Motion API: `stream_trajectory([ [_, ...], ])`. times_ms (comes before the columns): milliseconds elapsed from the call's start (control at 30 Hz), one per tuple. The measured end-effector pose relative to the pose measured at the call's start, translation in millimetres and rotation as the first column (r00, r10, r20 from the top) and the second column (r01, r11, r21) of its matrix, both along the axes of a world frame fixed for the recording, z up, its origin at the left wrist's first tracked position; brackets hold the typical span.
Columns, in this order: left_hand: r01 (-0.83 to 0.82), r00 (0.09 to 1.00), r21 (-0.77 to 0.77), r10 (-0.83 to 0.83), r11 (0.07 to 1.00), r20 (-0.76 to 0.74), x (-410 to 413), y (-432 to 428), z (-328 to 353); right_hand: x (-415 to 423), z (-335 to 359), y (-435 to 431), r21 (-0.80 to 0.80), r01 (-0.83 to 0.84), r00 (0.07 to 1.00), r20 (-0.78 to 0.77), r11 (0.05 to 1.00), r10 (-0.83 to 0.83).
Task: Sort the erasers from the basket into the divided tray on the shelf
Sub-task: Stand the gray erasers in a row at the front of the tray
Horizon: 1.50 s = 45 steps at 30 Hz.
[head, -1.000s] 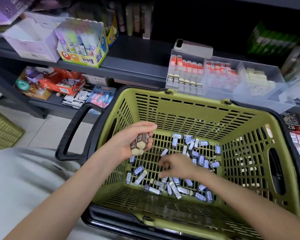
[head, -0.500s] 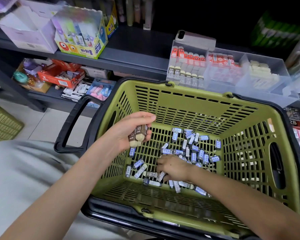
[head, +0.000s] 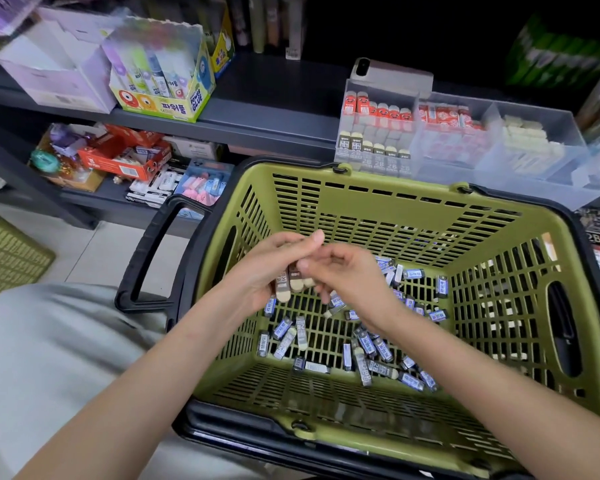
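1. A few brown-sleeved erasers point(head: 286, 285) are gripped by the left hand point(head: 267, 271) above the green basket point(head: 378, 188).
2. They are touched by the right hand point(head: 350, 275); whether it grasps one cannot be told.
3. Erasers marked "2B" point(head: 371, 344) lie inside the basket; the divided tray point(head: 548, 174) stands behind it.

Dark grey metal shelving point(head: 267, 128) stocked with stationery boxes point(head: 160, 98), pale tiled floor point(head: 97, 251), dim recess point(head: 395, 26) above

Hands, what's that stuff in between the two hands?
A small bunch of brown erasers, gripped by the left hand, with the right hand touching them. The head view shows it.
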<state>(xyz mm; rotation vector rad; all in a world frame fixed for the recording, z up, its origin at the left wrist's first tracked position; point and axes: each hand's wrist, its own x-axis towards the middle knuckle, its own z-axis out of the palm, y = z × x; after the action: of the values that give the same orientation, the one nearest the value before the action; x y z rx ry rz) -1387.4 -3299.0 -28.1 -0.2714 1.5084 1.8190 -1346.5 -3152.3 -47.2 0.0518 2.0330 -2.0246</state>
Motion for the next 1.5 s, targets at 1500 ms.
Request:
stream_trajectory([
  [1500,-0.061,0.997,-0.012,0.061,0.998,-0.056,-19,-5,18,-13,9,36,0.452,0.092,0.963,-0.266,0.887,0.036],
])
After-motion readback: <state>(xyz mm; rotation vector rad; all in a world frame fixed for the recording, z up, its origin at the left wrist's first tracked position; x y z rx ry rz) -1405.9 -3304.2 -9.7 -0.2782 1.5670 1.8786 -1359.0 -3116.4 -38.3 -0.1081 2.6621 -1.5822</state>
